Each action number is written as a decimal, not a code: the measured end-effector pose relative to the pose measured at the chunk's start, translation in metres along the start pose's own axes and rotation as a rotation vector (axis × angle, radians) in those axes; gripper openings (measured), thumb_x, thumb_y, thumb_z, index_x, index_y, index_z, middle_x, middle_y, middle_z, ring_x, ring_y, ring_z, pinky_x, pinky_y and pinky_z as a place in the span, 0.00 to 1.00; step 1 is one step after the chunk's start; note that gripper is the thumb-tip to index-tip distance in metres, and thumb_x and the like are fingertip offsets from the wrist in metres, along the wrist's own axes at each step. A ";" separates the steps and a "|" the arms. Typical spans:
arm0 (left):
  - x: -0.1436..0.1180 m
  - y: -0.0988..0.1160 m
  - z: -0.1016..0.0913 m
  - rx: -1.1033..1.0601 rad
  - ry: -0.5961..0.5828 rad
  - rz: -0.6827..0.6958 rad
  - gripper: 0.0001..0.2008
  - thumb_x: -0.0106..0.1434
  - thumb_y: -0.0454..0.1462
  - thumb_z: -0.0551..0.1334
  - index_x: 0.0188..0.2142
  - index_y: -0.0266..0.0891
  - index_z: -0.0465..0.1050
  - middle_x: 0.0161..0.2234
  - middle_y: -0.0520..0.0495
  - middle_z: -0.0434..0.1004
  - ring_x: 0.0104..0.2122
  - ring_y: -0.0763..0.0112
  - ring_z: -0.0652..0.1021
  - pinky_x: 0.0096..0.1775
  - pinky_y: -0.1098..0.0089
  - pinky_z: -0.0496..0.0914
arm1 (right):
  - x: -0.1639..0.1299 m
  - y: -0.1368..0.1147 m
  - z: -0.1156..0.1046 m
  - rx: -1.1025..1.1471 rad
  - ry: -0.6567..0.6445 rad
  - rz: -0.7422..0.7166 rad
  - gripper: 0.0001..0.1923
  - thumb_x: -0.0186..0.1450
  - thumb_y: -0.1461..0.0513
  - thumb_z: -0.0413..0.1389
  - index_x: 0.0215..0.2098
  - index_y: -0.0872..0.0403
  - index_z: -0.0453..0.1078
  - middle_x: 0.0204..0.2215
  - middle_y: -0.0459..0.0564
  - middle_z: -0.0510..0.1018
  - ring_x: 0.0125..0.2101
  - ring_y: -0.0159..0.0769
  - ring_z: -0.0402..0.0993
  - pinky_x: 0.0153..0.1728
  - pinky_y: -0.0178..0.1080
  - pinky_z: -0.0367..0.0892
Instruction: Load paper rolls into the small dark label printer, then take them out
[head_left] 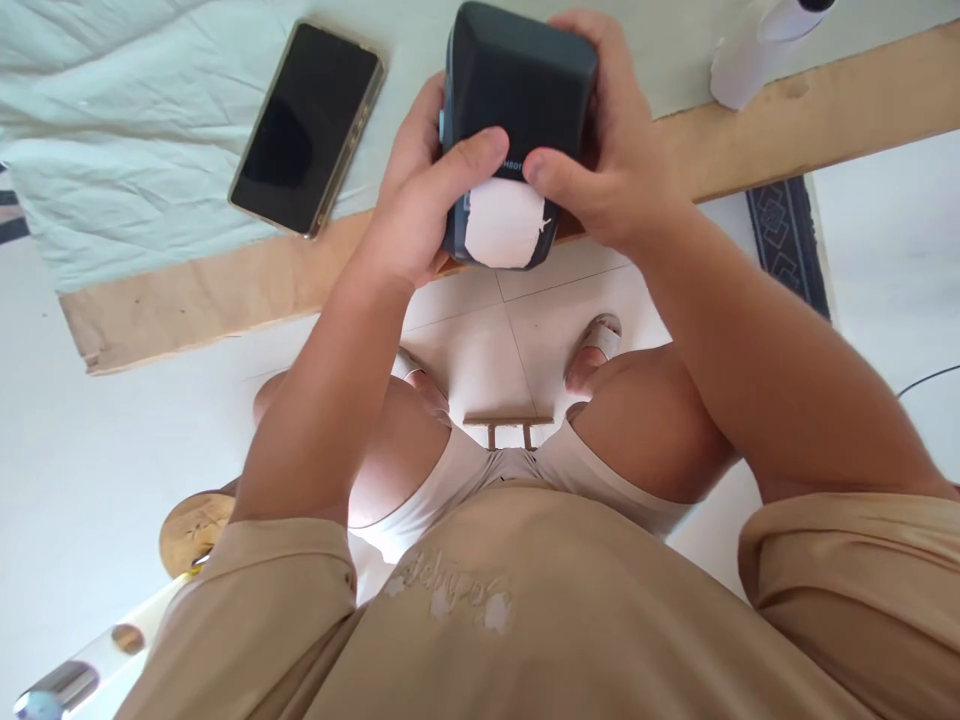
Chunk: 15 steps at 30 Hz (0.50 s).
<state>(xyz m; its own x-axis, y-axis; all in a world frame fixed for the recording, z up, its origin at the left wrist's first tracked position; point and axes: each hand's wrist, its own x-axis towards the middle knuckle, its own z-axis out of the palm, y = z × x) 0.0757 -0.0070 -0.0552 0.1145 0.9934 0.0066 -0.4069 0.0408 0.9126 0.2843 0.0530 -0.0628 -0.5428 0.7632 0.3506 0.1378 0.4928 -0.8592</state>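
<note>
A dark blue-grey boxy device with a round white paper label sticking out of its near end is held over the table's front edge. My left hand grips its left side, thumb laid across the near face. My right hand wraps the right side and top, thumb pressing just above the white label. Both thumbs almost meet at the label slot.
A black smartphone lies screen-up on the pale green cloth to the left. The wooden table edge runs across. A white cylinder stands at the upper right. Below are my knees, white floor tiles and a dark patterned mat.
</note>
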 end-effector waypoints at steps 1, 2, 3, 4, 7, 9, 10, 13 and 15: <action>0.003 -0.001 -0.002 -0.005 -0.029 0.033 0.20 0.63 0.51 0.79 0.48 0.46 0.79 0.43 0.47 0.81 0.44 0.55 0.82 0.41 0.59 0.78 | 0.002 0.006 -0.001 0.000 -0.018 -0.033 0.48 0.65 0.25 0.60 0.67 0.43 0.56 0.63 0.45 0.76 0.62 0.38 0.73 0.72 0.44 0.71; 0.007 -0.003 -0.003 -0.003 -0.102 0.055 0.19 0.63 0.48 0.79 0.47 0.46 0.79 0.42 0.46 0.81 0.44 0.54 0.81 0.42 0.58 0.79 | 0.003 0.013 -0.003 0.016 -0.046 -0.072 0.46 0.66 0.26 0.61 0.66 0.43 0.55 0.62 0.44 0.77 0.62 0.37 0.73 0.72 0.43 0.72; 0.010 -0.004 -0.005 -0.008 -0.161 0.087 0.16 0.65 0.48 0.78 0.46 0.45 0.79 0.42 0.45 0.82 0.44 0.54 0.80 0.43 0.57 0.80 | 0.004 0.019 -0.005 0.041 -0.074 -0.093 0.45 0.66 0.27 0.61 0.65 0.44 0.55 0.61 0.44 0.77 0.63 0.36 0.73 0.72 0.42 0.72; 0.014 -0.005 -0.005 -0.026 -0.213 0.090 0.13 0.67 0.44 0.76 0.46 0.45 0.78 0.42 0.45 0.83 0.45 0.54 0.80 0.45 0.57 0.81 | 0.005 0.026 -0.007 0.068 -0.054 -0.106 0.45 0.66 0.27 0.61 0.63 0.44 0.56 0.60 0.43 0.78 0.63 0.36 0.74 0.70 0.42 0.73; 0.021 -0.004 -0.002 -0.177 -0.145 -0.047 0.23 0.81 0.30 0.56 0.72 0.34 0.65 0.40 0.45 0.83 0.43 0.57 0.80 0.49 0.56 0.82 | 0.005 0.043 -0.014 0.078 -0.056 -0.091 0.46 0.64 0.25 0.60 0.62 0.44 0.56 0.62 0.36 0.78 0.64 0.33 0.72 0.71 0.42 0.73; 0.024 -0.002 0.002 -0.284 -0.076 -0.127 0.33 0.82 0.27 0.44 0.83 0.34 0.42 0.36 0.48 0.82 0.42 0.58 0.81 0.51 0.55 0.82 | 0.008 0.053 -0.018 0.041 -0.062 -0.008 0.47 0.62 0.23 0.59 0.62 0.42 0.57 0.63 0.33 0.79 0.66 0.33 0.69 0.75 0.43 0.69; 0.025 -0.001 0.003 -0.310 -0.063 -0.142 0.34 0.83 0.27 0.42 0.84 0.34 0.35 0.36 0.49 0.82 0.43 0.58 0.81 0.52 0.54 0.82 | 0.010 0.057 -0.019 0.012 -0.053 0.043 0.49 0.60 0.21 0.59 0.61 0.42 0.58 0.63 0.33 0.79 0.67 0.34 0.68 0.76 0.43 0.67; 0.028 -0.001 0.005 -0.294 -0.100 -0.145 0.35 0.85 0.30 0.44 0.84 0.39 0.30 0.36 0.52 0.84 0.45 0.59 0.82 0.52 0.57 0.82 | 0.015 0.063 -0.016 -0.057 0.021 0.166 0.60 0.46 0.14 0.56 0.57 0.44 0.60 0.57 0.37 0.81 0.64 0.38 0.68 0.73 0.46 0.69; 0.028 -0.003 0.005 -0.275 -0.140 -0.111 0.37 0.85 0.30 0.48 0.84 0.44 0.28 0.37 0.55 0.85 0.46 0.60 0.82 0.52 0.58 0.82 | 0.016 0.063 -0.011 -0.060 0.095 0.163 0.60 0.44 0.13 0.57 0.55 0.44 0.61 0.54 0.38 0.82 0.62 0.39 0.70 0.71 0.47 0.71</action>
<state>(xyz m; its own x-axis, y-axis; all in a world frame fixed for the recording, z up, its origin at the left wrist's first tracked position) 0.0842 0.0198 -0.0555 0.2880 0.9575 -0.0135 -0.6119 0.1949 0.7665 0.2936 0.1007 -0.1078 -0.4289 0.8696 0.2446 0.2684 0.3812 -0.8847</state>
